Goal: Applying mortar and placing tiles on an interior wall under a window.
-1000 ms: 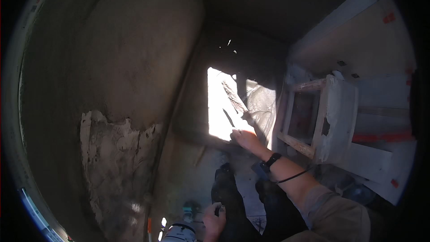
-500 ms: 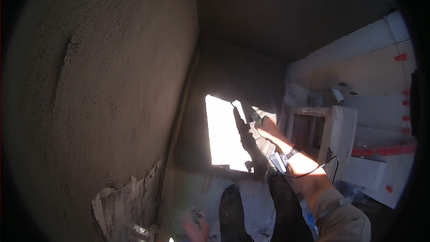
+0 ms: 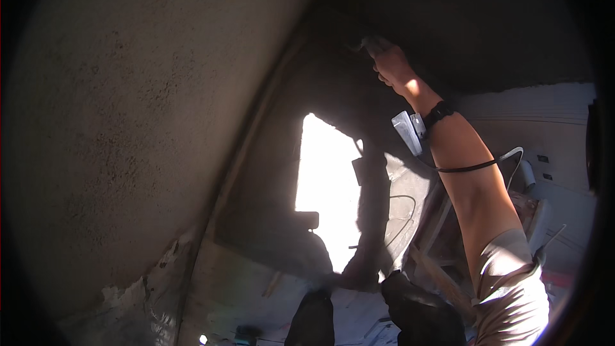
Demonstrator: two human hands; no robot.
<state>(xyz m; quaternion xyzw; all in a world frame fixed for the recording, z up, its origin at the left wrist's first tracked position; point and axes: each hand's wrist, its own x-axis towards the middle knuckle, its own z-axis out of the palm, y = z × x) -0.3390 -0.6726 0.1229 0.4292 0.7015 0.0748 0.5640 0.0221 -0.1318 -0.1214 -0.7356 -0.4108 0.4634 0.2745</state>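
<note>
My right hand [image 3: 391, 64] reaches far forward, up into the shaded corner. Its fingers are closed round the handle of what looks like a trowel [image 3: 366, 43]; the blade is mostly lost in shadow, so I cannot tell how it meets the surface. The dark, freshly coated surface [image 3: 448, 19] lies behind and beside the hand. A black strap with a small grey-white device [image 3: 407, 133] and a black cable sits on my right wrist. My left hand is out of view.
A rough plastered wall [image 3: 147, 102] rises on the left, its coat ragged at the bottom. Bright sunlight [image 3: 327, 179] falls on the panel ahead. My dark-clad legs [image 3: 311, 317] show at the bottom. At right, wooden pieces [image 3: 442, 279] stand near a white pipe [image 3: 527, 174].
My right hand has moved from beside the sunlit patch up and away into the dark corner, arm stretched further. My left hand, earlier at the lower edge, has left the view.
</note>
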